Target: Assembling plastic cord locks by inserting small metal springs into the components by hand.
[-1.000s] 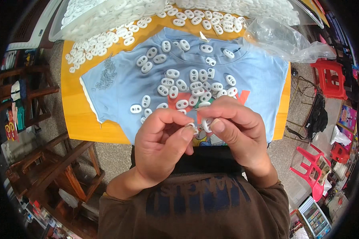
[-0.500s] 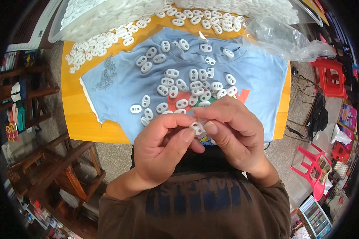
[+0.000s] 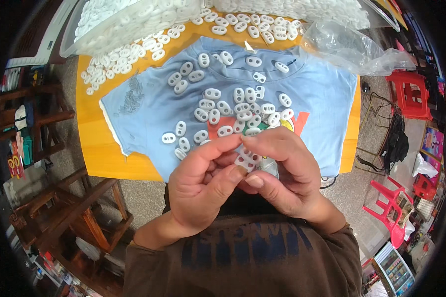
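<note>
My left hand (image 3: pixel 200 183) and my right hand (image 3: pixel 287 173) meet in front of my chest, both closed. Between their thumbs and index fingers they grip small white two-hole plastic pieces (image 3: pixel 246 159); fingers partly cover them, so how they fit together is hard to make out. Under and beyond the fingertips, a light-blue T-shirt (image 3: pixel 327 109) lies spread with a coloured print partly covered. Scattered over it are several loose white oval two-hole pieces (image 3: pixel 212 94), some in a cluster just beyond my hands.
Two clear bins full of white pieces, one at the left (image 3: pixel 134 29) and one at the right (image 3: pixel 292 12), stand along the table's (image 3: pixel 96 153) far side. A heap of ovals (image 3: pixel 116 59) lies far left. A clear plastic bag (image 3: pixel 352 47) rests far right. Red stools (image 3: pixel 409 96) stand beyond.
My right hand has turned and shifted slightly, its thumb moving down and left. More of the white pieces now shows between my fingertips, with several holes visible. The view has shifted slightly.
</note>
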The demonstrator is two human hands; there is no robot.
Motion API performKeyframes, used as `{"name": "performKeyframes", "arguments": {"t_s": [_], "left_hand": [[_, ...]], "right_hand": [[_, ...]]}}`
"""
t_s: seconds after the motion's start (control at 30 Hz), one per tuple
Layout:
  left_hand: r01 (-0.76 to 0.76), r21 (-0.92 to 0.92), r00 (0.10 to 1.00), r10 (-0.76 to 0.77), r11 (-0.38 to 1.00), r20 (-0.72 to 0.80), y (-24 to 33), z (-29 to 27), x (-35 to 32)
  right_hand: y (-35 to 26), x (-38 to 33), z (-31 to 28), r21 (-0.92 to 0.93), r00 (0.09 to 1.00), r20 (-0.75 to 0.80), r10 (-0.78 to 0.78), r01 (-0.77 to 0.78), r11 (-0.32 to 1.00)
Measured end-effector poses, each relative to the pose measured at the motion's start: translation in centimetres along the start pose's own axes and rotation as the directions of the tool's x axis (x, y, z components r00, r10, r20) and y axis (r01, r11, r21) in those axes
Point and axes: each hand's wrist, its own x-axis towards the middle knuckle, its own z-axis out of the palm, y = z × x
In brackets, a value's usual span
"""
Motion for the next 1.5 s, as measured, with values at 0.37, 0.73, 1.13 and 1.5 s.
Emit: {"name": "performKeyframes", "arguments": {"t_s": [0.37,0.73,1.13,1.5], "left_hand": [[0.103,-0.092,0.995,-0.103,0.99,0.012,-0.4,0.1,-0.7],[0.069,-0.096,0.997,-0.064,0.993,0.048,-1.1,0.5,-1.1],[-0.071,-0.137,0.994,0.081,0.988,0.072,-2.3,0.5,-1.2],[-0.071,-0.082,0.994,0.077,0.994,0.083,-2.0,0.5,-1.2]], "right_hand": [[0.8,-0.8,-0.6,0.076,0.997,0.081,0.009,-0.015,0.997],[1.7,-1.5,0.8,0.085,0.993,0.03,-0.111,0.108,0.99],[2.8,-2.0,1.7,0.145,0.982,-0.057,-0.179,0.186,0.972],[3.6,-2.2,2.3,0.164,0.97,-0.105,-0.218,0.233,0.958]]}}
